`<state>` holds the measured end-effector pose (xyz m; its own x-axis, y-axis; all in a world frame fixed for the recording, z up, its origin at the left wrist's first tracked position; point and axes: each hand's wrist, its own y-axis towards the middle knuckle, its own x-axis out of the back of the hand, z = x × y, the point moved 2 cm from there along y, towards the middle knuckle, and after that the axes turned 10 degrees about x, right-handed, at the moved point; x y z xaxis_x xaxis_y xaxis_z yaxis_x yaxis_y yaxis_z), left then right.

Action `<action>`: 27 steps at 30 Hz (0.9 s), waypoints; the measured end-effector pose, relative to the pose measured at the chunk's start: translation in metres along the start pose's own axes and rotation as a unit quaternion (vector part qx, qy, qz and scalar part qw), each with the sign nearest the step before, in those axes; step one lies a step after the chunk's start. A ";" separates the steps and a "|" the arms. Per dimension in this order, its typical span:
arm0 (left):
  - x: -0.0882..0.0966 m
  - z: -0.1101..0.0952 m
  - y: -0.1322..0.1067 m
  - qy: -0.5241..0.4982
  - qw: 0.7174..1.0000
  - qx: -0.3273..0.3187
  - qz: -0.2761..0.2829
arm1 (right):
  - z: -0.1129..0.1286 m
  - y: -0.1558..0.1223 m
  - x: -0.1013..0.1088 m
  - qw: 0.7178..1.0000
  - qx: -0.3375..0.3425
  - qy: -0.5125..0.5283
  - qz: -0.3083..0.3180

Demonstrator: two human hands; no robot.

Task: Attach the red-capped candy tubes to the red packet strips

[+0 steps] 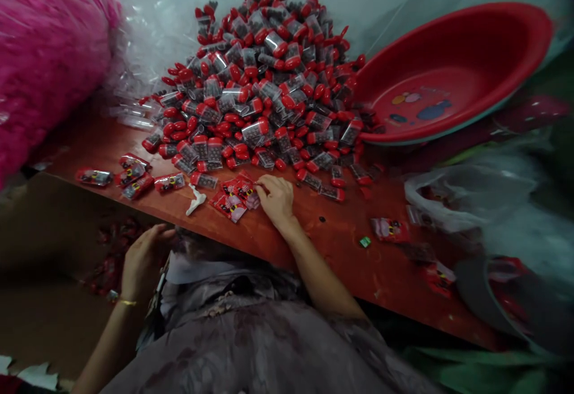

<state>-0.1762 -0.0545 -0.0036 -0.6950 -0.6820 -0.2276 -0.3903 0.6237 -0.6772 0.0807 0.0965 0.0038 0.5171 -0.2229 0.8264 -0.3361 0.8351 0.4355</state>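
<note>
Head view shows flat, red-printed plastic sachets being touched by the right hand, though whether they are pinched cannot be told, while nothing is seen held in the loosely curled left hand off the edge of the worktop. Only a few filled red-and-clear packets, judged finished, are laid beyond the left hand; many red-capped clear plastic tubes are left heaped beyond the right, and no brand or wording can be read.
</note>
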 end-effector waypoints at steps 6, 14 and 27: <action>-0.116 0.017 -0.021 0.182 0.961 0.034 0.207 | 0.007 -0.039 0.026 0.983 0.119 -0.032 -0.140; -0.167 0.035 -0.017 0.260 0.875 0.224 0.343 | 0.001 -0.074 0.041 0.958 0.167 0.035 -0.231; -0.175 0.051 -0.014 0.130 0.970 -0.112 0.172 | 0.011 -0.081 0.030 0.873 -0.204 0.428 -0.111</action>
<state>-0.0184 0.0363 0.0096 -0.9246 -0.3181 -0.2096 -0.2101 0.8848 -0.4160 0.1146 0.0163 -0.0022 0.9918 -0.0897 0.0913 0.0650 0.9676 0.2438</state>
